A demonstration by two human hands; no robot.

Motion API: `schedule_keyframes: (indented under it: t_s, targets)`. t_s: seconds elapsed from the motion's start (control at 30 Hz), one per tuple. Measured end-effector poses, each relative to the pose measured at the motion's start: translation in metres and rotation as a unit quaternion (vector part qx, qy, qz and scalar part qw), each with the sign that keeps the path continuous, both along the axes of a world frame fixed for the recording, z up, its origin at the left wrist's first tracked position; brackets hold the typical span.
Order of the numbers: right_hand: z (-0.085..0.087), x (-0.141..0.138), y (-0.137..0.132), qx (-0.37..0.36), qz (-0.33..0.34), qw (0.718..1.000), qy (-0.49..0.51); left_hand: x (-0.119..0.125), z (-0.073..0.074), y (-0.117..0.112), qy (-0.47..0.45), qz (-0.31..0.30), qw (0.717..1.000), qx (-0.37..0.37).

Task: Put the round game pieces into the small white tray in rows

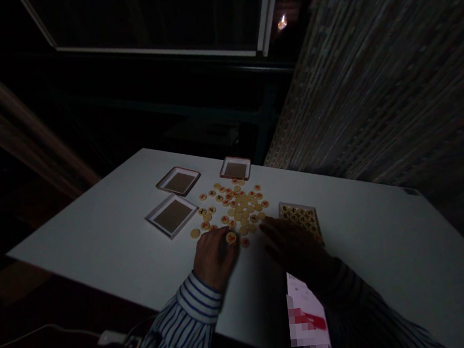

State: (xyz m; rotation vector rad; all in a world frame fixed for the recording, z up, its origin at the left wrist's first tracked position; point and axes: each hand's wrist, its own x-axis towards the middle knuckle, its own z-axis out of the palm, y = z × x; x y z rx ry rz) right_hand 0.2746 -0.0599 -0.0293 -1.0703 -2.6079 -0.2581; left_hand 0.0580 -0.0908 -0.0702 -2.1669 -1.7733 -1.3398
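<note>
I'm looking down into a dim room; a white table (99, 247) fills the lower middle of my view, with a dark window frame (154, 47) beyond it and a textured wall covering (386, 71) along its far right side; a white cable (38, 335) and a white plug (110, 337) sit low on the left, beyond the table's near edge; on the table lie three shallow card trays (160, 228) with brown bottoms, two to the left of the pieces and one at their far side; a patterned card box (301, 219) lies to their right, and a white paper sheet (306, 312), its print blurred, lies near the table's edge under my view of the right arm; between the trays and the box sits a loose cluster of round game discs (239, 209), cream-coloured, many marked in red, their marks too small to read; the left hand (215, 257), in a blue-striped sleeve (195, 303), is curled with its fingertips against one disc (230, 238) at the cluster's near edge, though I cannot tell whether it is pinching it; the right hand (296, 247), shadowed, hovers spread just beside the discs and the box.
</note>
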Motion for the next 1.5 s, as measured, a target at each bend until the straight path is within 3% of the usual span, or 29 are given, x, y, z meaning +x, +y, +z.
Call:
schedule_keyframes:
  t_s: [0.2,0.43,0.73,0.97,1.23,1.5]
  targets:
    - [-0.003,0.023,0.007,0.016,-0.021,0.998,0.055,0.013,0.009,0.009,-0.009,-0.02,1.0,-0.018]
    - [-0.012,0.044,0.01,0.04,-0.022,0.995,0.094,0.019,0.005,0.017,-0.008,-0.038,0.999,-0.011]
    - [-0.02,0.056,0.013,0.074,-0.084,0.982,0.155,0.032,0.007,0.022,0.002,-0.04,0.999,-0.015]
    - [-0.014,0.059,0.011,0.072,-0.118,0.964,0.228,0.045,0.013,0.026,0.004,-0.054,0.998,-0.027]
    - [-0.026,0.072,0.013,0.092,-0.127,0.954,0.257,0.058,0.015,0.029,0.0,-0.071,0.997,-0.016]
    - [-0.026,0.073,0.012,0.097,-0.134,0.947,0.275,0.068,0.015,0.03,-0.006,-0.081,0.997,-0.015]
